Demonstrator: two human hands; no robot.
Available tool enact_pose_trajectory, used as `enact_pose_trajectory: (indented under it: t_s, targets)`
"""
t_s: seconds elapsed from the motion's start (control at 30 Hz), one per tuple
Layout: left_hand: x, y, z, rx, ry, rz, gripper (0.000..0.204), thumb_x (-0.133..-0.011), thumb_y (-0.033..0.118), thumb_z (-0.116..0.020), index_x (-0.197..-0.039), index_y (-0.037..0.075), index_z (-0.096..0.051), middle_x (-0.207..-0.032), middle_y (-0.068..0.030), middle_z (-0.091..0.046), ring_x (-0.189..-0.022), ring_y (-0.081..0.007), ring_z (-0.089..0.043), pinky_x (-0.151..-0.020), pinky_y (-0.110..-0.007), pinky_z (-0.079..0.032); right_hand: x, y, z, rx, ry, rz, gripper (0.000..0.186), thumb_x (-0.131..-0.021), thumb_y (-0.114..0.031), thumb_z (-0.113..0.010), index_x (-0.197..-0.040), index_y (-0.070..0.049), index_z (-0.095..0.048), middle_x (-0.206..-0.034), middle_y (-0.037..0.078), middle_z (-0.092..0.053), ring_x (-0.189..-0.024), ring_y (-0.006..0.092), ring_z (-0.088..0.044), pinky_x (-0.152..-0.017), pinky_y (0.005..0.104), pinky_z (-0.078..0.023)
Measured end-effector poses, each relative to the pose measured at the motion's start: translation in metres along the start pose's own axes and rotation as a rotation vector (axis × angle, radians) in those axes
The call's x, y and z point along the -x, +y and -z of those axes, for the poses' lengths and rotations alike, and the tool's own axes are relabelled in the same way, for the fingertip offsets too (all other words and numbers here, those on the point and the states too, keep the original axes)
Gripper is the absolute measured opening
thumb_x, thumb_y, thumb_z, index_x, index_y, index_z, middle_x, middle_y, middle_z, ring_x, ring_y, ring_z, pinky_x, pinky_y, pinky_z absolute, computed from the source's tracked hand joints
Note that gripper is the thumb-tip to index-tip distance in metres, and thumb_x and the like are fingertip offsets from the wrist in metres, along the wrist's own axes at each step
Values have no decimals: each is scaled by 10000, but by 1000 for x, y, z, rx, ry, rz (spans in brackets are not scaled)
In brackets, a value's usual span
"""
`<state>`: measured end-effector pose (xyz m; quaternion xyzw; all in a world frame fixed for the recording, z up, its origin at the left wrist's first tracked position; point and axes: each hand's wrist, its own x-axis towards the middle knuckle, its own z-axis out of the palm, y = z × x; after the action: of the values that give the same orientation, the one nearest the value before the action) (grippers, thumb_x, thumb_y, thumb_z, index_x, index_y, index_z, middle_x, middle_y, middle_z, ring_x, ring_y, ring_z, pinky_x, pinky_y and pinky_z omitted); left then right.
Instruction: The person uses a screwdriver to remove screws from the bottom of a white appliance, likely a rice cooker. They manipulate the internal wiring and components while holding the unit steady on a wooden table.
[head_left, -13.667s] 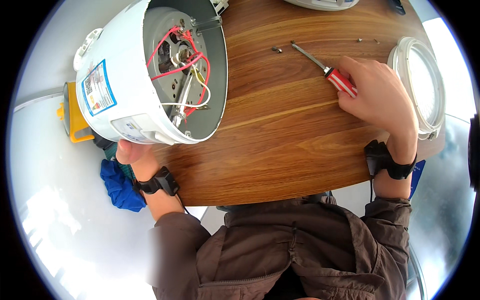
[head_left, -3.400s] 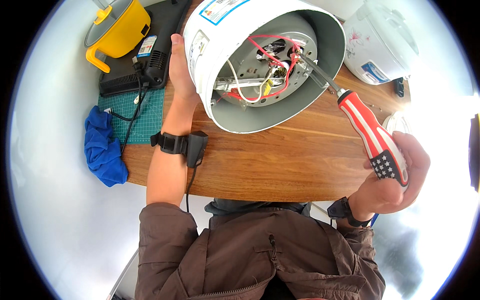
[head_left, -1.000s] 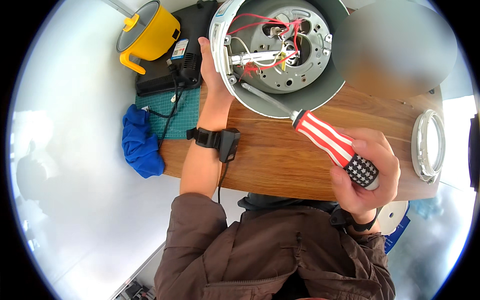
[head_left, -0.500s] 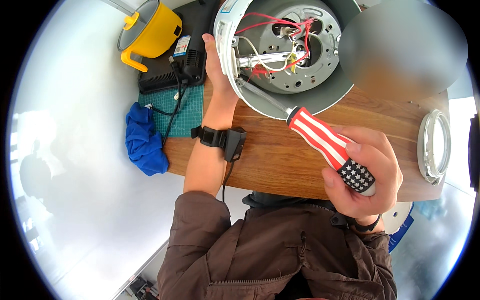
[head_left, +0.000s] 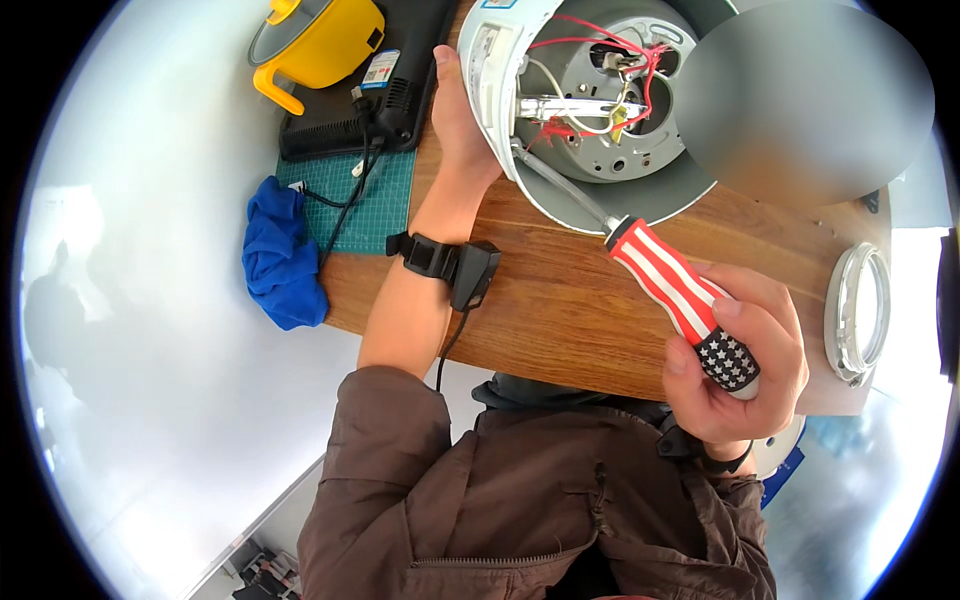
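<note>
While left hand (head_left: 455,110) steadies cooker (head_left: 600,110), right hand (head_left: 735,365) grips screwdriver (head_left: 680,300).

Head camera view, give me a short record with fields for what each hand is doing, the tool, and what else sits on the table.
Left hand: left hand grips the rim of the white appliance shell, which is tipped to show its inside.
Right hand: right hand closed around the handle of the screwdriver.
Tool: red-and-white striped handle with a starred end; shaft reaches into the shell among the red and white wires.
Table: wooden table.
Other things: yellow pot, green cutting mat, blue cloth, clear round lid.
</note>
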<state>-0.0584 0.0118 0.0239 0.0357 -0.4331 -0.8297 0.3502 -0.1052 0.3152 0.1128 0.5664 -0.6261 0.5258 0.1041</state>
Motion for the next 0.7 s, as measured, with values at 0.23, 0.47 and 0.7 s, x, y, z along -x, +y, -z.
enact_pose_trajectory:
  t_s: [0.23,0.47,0.7]
  targets:
    - [6,-5,-9,-115,194,-33,649,-1096,546,-288,-1285,11,-602,-1153,-88,-699,-1019,-166,-680,-878,-320,-562,1,-10,0,83,-19,-5,364,-857,-92,-757,-1145,-6,-552,-1005,280,-702,-851,315,-709,-741,362,-563]
    - [8,-4,-10,-113,198,-38,536,-1085,534,-377,-1229,84,-628,-997,-21,-664,-900,-140,-669,-808,-328,-576,3,-10,-5,115,15,45,380,-784,-32,-804,-1103,-35,-597,-992,243,-701,-821,321,-720,-696,368,-598]
    - [9,-5,-9,-73,183,-19,553,-1099,507,-349,-1298,58,-605,-1100,-57,-681,-960,-144,-672,-832,-328,-579,4,-11,-3,139,7,43,371,-792,-50,-804,-1100,-32,-598,-985,235,-705,-805,313,-717,-689,357,-593]
